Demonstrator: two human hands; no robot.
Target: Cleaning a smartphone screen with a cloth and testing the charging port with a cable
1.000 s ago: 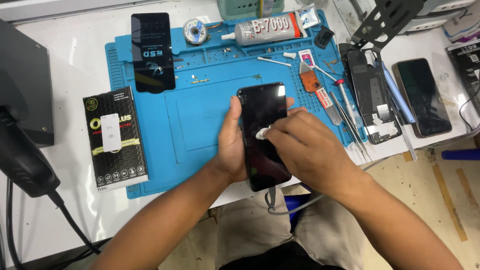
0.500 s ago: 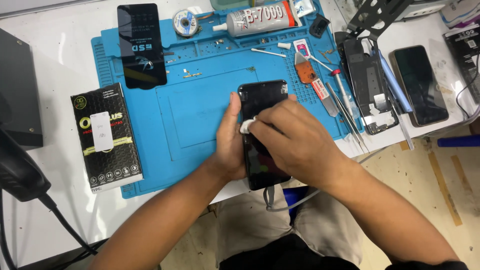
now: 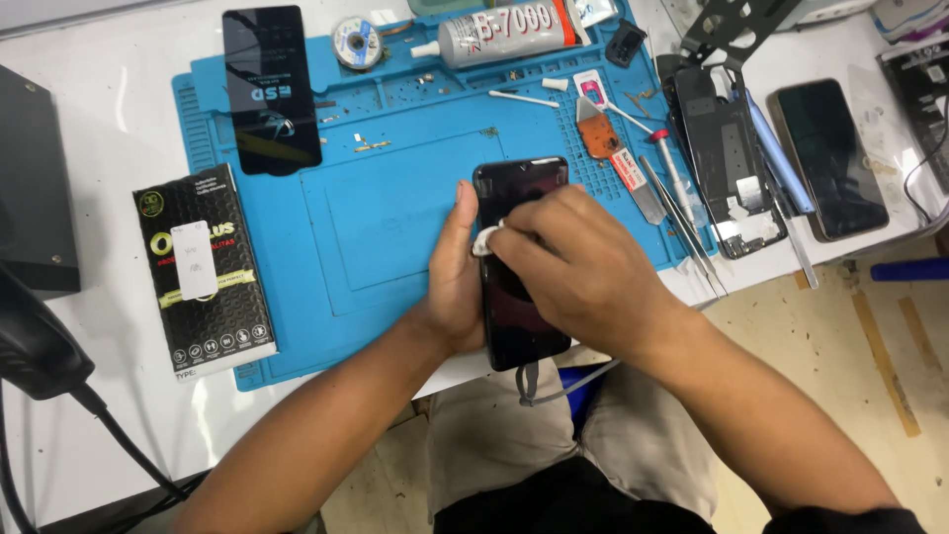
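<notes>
My left hand (image 3: 456,282) grips a black smartphone (image 3: 517,189) by its left edge, screen up, over the near edge of the blue work mat (image 3: 366,227). My right hand (image 3: 583,272) lies across the phone's screen and pinches a small white wipe (image 3: 484,240) against the glass. Most of the phone's middle is hidden under my right hand; its top and bottom ends show.
On the mat lie a black screen panel (image 3: 269,87), a solder-wire spool (image 3: 355,42), a glue tube (image 3: 504,32), an orange pry tool (image 3: 599,134) and tweezers (image 3: 682,222). A black box (image 3: 203,272) sits left. An opened phone frame (image 3: 730,163) and another phone (image 3: 828,158) lie right.
My right hand with the wipe has slid toward the left side of the screen and slightly down. The left hand keeps its hold. The camera view has shifted a little.
</notes>
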